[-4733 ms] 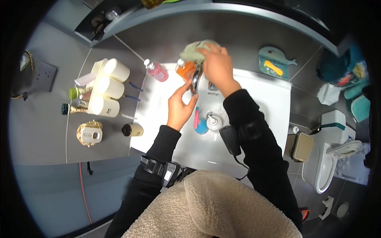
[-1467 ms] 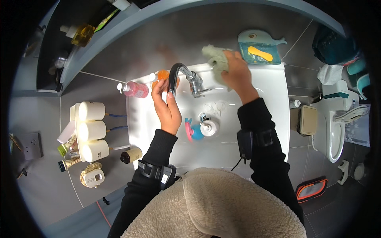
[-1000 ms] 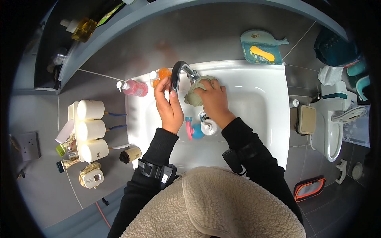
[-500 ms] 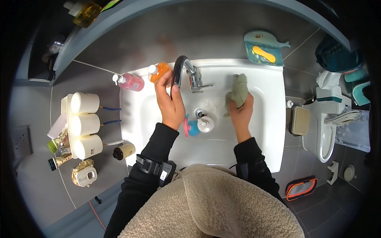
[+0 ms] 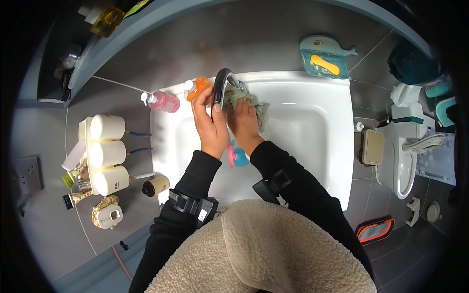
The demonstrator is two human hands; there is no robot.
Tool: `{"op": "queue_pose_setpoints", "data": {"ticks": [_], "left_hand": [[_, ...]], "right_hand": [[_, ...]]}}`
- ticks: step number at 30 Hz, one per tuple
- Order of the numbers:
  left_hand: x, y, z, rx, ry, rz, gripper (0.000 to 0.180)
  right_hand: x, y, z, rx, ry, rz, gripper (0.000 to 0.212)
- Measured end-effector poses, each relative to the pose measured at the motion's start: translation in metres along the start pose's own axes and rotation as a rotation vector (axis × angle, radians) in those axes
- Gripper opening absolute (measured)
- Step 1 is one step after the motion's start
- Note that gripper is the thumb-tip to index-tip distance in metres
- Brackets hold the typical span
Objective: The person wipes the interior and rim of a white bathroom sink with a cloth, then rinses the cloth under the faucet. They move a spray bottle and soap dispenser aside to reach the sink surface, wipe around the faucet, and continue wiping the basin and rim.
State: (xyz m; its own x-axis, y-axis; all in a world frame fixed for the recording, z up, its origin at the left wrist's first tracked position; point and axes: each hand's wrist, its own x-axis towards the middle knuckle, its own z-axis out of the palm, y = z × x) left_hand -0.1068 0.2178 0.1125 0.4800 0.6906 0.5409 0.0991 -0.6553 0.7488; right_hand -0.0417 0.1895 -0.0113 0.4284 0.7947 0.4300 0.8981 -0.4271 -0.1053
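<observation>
My left hand (image 5: pixel 211 133) is closed round the lower end of the arched, dark, shiny tap spout (image 5: pixel 222 80), thumb in front. With my right hand (image 5: pixel 245 126) I press a grey-green cloth (image 5: pixel 263 117) against the tap's base, just right of the spout. The cloth covers most of the base and lever. Below my hands in the white sink (image 5: pixel 312 146) lies a blue and pink item (image 5: pixel 238 156), partly hidden by my right wrist. An orange pump bottle (image 5: pixel 198 88) stands on the rim by my left fingertips, with a pink one (image 5: pixel 163 101) farther left.
A teal whale-shaped holder with a yellow handle (image 5: pixel 325 64) sits at the back right corner. Along the left wall are white cups (image 5: pixel 107 154) with toothbrushes and a small brown-capped bottle (image 5: pixel 156 186). A toilet (image 5: pixel 403 171) and a beige bin (image 5: pixel 372 147) stand right.
My right hand has carried the cloth leftward from the sink's right side onto the tap's base. A white round-topped item in the sink is now hidden behind my right arm. My left hand stays on the spout.
</observation>
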Motion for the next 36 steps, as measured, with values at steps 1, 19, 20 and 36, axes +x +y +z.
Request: {"op": "queue_pose_setpoints", "data": {"ticks": [1, 19, 20, 36], "left_hand": [[0.001, -0.001, 0.000, -0.006, 0.000, 0.004, 0.039], [-0.001, -0.002, 0.001, -0.033, 0.009, 0.012, 0.039], [-0.001, -0.002, 0.001, -0.025, 0.010, -0.003, 0.039], [-0.022, 0.003, -0.030, -0.331, -0.055, -0.205, 0.058]], "right_hand": [[-0.003, 0.003, -0.001, 0.013, 0.006, -0.015, 0.025], [0.024, 0.014, -0.044, -0.024, -0.284, 0.018, 0.037], [0.026, 0.006, -0.035, -0.048, -0.271, 0.064, 0.035], [-0.038, 0.071, -0.125, 1.232, -0.159, 0.386, 0.060]]}}
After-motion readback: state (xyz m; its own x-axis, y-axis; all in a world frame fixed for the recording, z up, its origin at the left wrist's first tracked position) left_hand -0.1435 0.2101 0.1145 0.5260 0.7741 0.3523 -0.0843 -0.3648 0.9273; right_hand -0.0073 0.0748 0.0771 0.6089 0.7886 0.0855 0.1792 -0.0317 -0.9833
